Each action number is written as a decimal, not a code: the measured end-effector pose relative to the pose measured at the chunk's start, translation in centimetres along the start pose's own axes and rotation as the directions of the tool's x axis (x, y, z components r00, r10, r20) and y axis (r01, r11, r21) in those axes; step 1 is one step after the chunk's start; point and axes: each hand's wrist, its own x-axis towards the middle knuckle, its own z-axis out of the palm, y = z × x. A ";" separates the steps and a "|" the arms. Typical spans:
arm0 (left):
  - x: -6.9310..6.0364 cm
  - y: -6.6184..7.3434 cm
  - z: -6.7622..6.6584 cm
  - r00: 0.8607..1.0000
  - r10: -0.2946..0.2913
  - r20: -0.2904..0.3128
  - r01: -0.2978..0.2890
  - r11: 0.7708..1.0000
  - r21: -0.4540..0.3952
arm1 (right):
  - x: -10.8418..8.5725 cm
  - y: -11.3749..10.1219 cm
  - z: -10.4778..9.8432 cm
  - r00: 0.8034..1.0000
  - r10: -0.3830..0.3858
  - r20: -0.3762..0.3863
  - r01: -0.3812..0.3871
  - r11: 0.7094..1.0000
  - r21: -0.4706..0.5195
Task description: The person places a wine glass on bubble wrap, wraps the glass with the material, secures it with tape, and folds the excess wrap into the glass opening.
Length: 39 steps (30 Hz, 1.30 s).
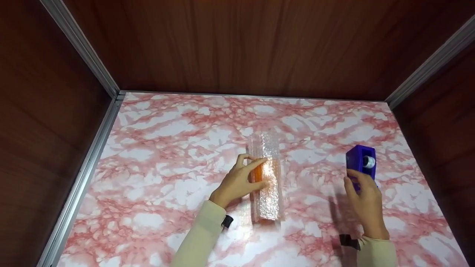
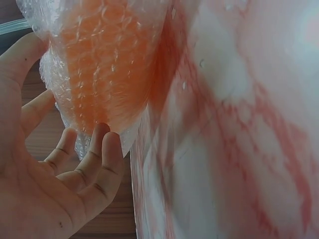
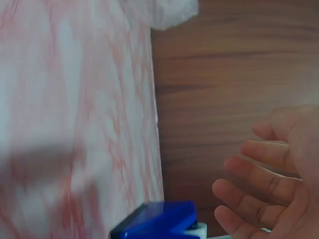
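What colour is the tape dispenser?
Bluish purple; the tape dispenser shows best in the head view.

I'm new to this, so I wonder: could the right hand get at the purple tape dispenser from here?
Probably yes: the right hand is close to the purple tape dispenser, its fingers hold nothing, and nothing visible blocks the way between them.

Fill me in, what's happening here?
A person's left-hand grip rests on a long bundle of clear bubble wrap around something orange, lying on the red-and-white marbled tabletop. Their right-hand grip is at the boxy purple-blue tape dispenser, off to the right; whether it holds anything is unclear.
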 end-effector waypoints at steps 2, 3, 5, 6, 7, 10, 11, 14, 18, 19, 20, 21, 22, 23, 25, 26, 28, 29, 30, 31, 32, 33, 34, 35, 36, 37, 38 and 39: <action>0.0 0.0 0.0 1.000 0.005 -0.003 -0.005 1.000 0.005 | -0.1 0.4 -0.4 1.000 0.023 -0.004 -0.023 1.000 -0.015; 0.0 0.0 0.0 1.000 0.007 -0.004 -0.007 1.000 0.006 | -0.2 0.6 -0.6 0.999 0.035 -0.007 -0.035 0.999 -0.022; 0.0 0.1 0.0 1.000 0.002 0.000 -0.002 1.000 0.013 | -0.2 1.1 -1.0 0.998 0.060 -0.016 -0.060 0.998 -0.032; 0.0 0.1 0.0 1.000 -0.002 0.002 0.002 1.000 0.015 | -0.1 1.4 -1.2 0.997 0.071 -0.022 -0.072 0.996 -0.042; 0.0 0.2 0.0 1.000 -0.005 0.006 0.005 1.000 0.018 | -0.1 1.8 -1.4 0.996 0.080 -0.030 -0.081 0.995 -0.052; 0.1 0.3 0.0 1.000 -0.023 0.015 0.022 0.999 0.027 | -0.1 3.0 -2.0 0.991 0.125 -0.044 -0.129 0.987 -0.100; 0.2 0.3 0.0 1.000 -0.024 0.016 0.023 0.999 0.030 | -0.1 3.4 -2.2 0.988 0.146 -0.046 -0.150 0.982 -0.118; 0.2 0.3 0.1 1.000 -0.022 0.012 0.022 0.999 0.034 | 0.0 4.5 -2.7 0.974 0.225 -0.034 -0.228 0.961 -0.156; 0.2 0.3 0.2 1.000 -0.021 0.007 0.021 0.999 0.030 | 0.0 5.7 -3.1 0.941 0.337 0.020 -0.327 0.925 -0.192; 0.2 0.2 0.2 1.000 -0.018 0.006 0.018 0.999 0.028 | 0.0 5.9 -3.1 0.933 0.359 0.036 -0.346 0.918 -0.193; 0.2 0.2 0.2 1.000 -0.015 0.005 0.015 1.000 0.027 | 0.0 6.1 -3.1 0.924 0.378 0.049 -0.362 0.911 -0.195; 0.2 0.2 0.2 1.000 -0.011 0.003 0.011 1.000 0.026 | 0.1 6.3 -3.1 0.918 0.392 0.060 -0.375 0.907 -0.192; 0.2 0.2 0.3 1.000 -0.007 0.000 0.007 1.000 0.024 | 0.2 6.4 -3.1 0.912 0.405 0.069 -0.387 0.902 -0.189; 0.2 0.2 0.3 1.000 -0.004 -0.002 0.004 1.000 0.021 | 0.2 6.5 -3.0 0.908 0.414 0.069 -0.397 0.900 -0.181; 0.3 0.2 0.3 1.000 0.001 -0.007 0.000 1.000 0.016 | 0.4 6.7 -2.8 0.900 0.432 0.057 -0.419 0.894 -0.156; 0.3 0.2 0.3 1.000 0.000 -0.008 0.000 1.000 0.013 | 0.6 6.7 -2.7 0.895 0.444 0.047 -0.433 0.889 -0.148; 0.3 0.2 0.3 1.000 -0.002 -0.009 0.002 1.000 0.011 | 0.7 6.8 -2.5 0.882 0.472 0.019 -0.466 0.875 -0.132; 0.3 0.2 0.3 1.000 -0.002 -0.008 0.002 1.000 0.011 | 0.8 6.8 -2.4 0.873 0.487 0.004 -0.483 0.867 -0.122; 0.3 0.2 0.3 1.000 -0.002 -0.007 0.002 1.000 0.012 | 0.8 6.8 -2.4 0.863 0.506 -0.005 -0.503 0.857 -0.114; 0.3 0.2 0.3 1.000 -0.005 -0.004 0.005 1.000 0.013 | 0.9 6.8 -2.3 0.848 0.530 -0.012 -0.528 0.843 -0.105; 0.2 0.2 0.3 1.000 -0.008 -0.001 0.008 1.000 0.014 | 0.9 6.8 -2.3 0.830 0.558 -0.010 -0.556 0.826 -0.094; 0.2 0.2 0.2 1.000 -0.012 0.003 0.012 1.000 0.016 | 0.9 6.9 -2.4 0.809 0.588 0.007 -0.586 0.807 -0.075; 0.2 0.2 0.2 1.000 -0.016 0.007 0.015 1.000 0.016 | 1.0 6.8 -2.4 0.782 0.622 0.030 -0.620 0.782 -0.056; 0.1 0.2 0.2 1.000 -0.020 0.010 0.019 1.000 0.018 | 1.0 6.8 -2.5 0.754 0.654 0.060 -0.654 0.756 -0.025; 0.1 0.2 0.2 1.000 -0.023 0.012 0.023 1.000 0.020 | 1.1 6.8 -2.6 0.725 0.682 0.094 -0.686 0.728 0.003; 0.1 0.2 0.2 1.000 -0.026 0.015 0.025 0.999 0.020 | 1.2 6.7 -2.6 0.691 0.711 0.128 -0.721 0.692 0.042; 0.1 0.2 0.1 1.000 -0.026 0.016 0.026 0.999 0.020 | 1.3 6.6 -2.7 0.655 0.738 0.163 -0.755 0.649 0.099; 0.1 0.2 0.1 1.000 -0.026 0.016 0.026 0.999 0.020 | 1.4 6.4 -2.8 0.619 0.761 0.195 -0.786 0.596 0.165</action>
